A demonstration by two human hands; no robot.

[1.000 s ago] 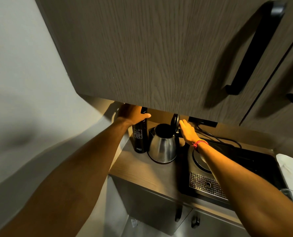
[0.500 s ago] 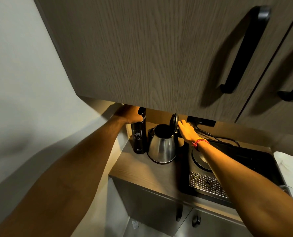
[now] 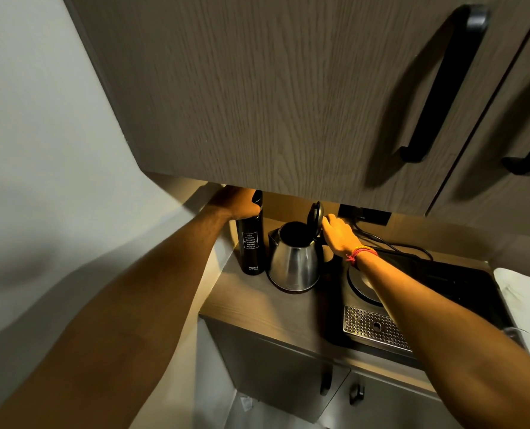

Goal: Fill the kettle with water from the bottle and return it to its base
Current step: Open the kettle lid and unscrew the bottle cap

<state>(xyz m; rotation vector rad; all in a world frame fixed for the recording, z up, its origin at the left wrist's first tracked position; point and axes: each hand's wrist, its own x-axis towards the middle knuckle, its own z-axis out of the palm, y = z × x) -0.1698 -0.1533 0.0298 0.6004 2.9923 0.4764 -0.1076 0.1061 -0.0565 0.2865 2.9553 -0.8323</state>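
Observation:
A tall black bottle (image 3: 251,246) with white lettering stands upright at the back left of the counter (image 3: 257,308). My left hand (image 3: 237,202) is closed around its top, just under the wall cupboard. Right beside the bottle sits the steel kettle (image 3: 293,264), directly on the counter, with its black lid (image 3: 315,216) flipped up and its mouth showing. My right hand (image 3: 339,233) wraps the top of the kettle's handle, fingertips touching the back of the lid. The round kettle base (image 3: 358,281) lies on a black tray (image 3: 461,286) to the right, partly hidden by my right forearm.
A low wall cupboard (image 3: 288,88) with black handles hangs close above the bottle and kettle. A black cable (image 3: 390,243) runs from a wall socket (image 3: 365,213) to the tray. The tray has a perforated metal grid (image 3: 369,326) at the front. A white cloth (image 3: 526,292) lies at far right.
My left hand has slid from over the bottle's cap to a grip around its neck. Bottle and kettle stand where they were. My right hand stays at the kettle's handle.

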